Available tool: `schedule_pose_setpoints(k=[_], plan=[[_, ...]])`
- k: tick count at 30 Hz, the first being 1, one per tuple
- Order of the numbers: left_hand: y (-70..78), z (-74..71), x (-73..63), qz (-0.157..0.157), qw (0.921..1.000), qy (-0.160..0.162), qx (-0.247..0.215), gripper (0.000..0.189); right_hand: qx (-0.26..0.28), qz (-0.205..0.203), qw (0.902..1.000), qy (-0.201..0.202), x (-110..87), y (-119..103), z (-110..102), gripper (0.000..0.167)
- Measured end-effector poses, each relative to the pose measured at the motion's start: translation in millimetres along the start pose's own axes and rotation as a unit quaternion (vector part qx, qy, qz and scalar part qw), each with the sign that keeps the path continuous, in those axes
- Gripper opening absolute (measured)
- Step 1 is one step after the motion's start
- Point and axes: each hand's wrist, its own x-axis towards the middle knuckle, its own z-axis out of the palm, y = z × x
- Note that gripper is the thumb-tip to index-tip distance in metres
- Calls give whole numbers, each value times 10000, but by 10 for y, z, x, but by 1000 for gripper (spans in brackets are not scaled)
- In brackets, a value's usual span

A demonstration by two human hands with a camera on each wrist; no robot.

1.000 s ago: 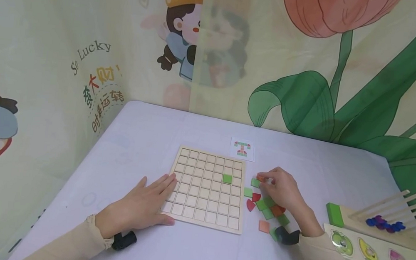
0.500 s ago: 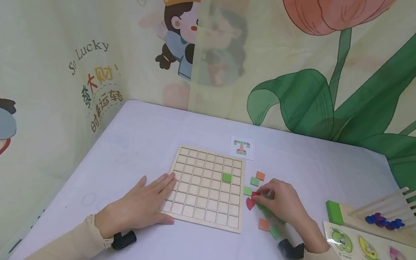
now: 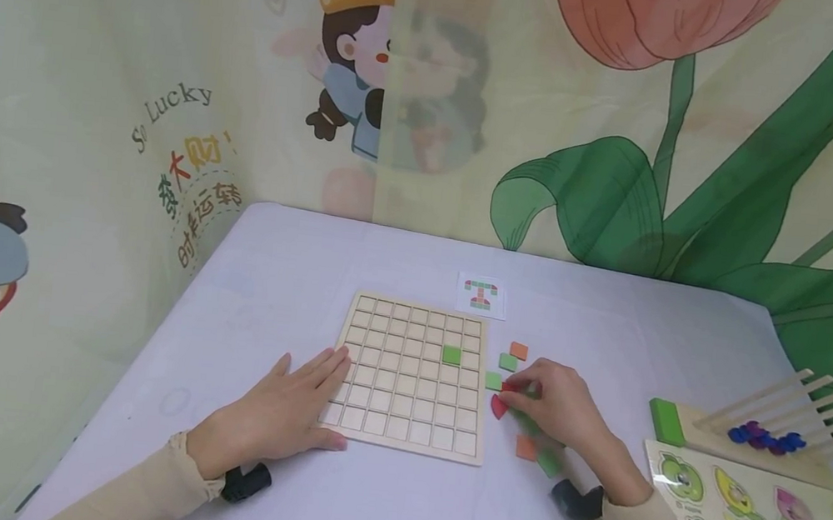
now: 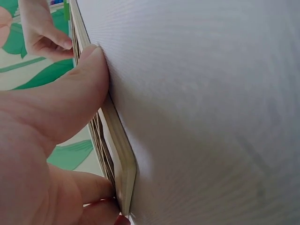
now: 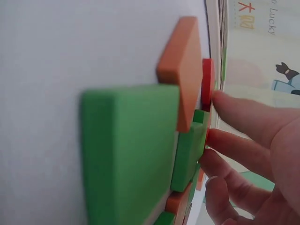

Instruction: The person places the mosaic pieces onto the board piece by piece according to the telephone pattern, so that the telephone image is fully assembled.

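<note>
The wooden grid board (image 3: 397,367) lies flat on the table, with one green square tile (image 3: 451,355) in a cell. My left hand (image 3: 277,414) rests on its left edge, fingers straight and thumb by the near corner; in the left wrist view the thumb (image 4: 89,77) lies along the board's edge. To the right of the board, my right hand (image 3: 561,399) pinches a red piece (image 3: 508,387) between thumb and forefinger, low over the loose tiles. A red quarter-round piece (image 3: 498,407) lies just below the thumb. Some green tiles are partly hidden under the hand.
A small pattern card (image 3: 482,295) lies behind the board. Orange (image 3: 519,351) and green (image 3: 508,362) tiles lie beyond the right hand, another orange tile (image 3: 526,447) nearer. A peg rack (image 3: 753,439) and fruit picture board (image 3: 760,519) stand at the right.
My right hand has left the orange tile at the back and moved nearer, to the red piece, where it has stayed for the last half second. The left hand keeps its place.
</note>
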Motion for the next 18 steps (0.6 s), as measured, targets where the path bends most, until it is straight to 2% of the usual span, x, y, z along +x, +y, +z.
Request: schedule_pose_setpoints(k=[9, 18], plan=[[8, -5, -5, -27, 10000, 6, 14, 102, 49, 140, 9998, -110, 1, -63, -29, 23], [18, 1, -14, -43, 10000, 0, -50, 103, 33, 190, 9998, -111, -20, -33, -16, 38]])
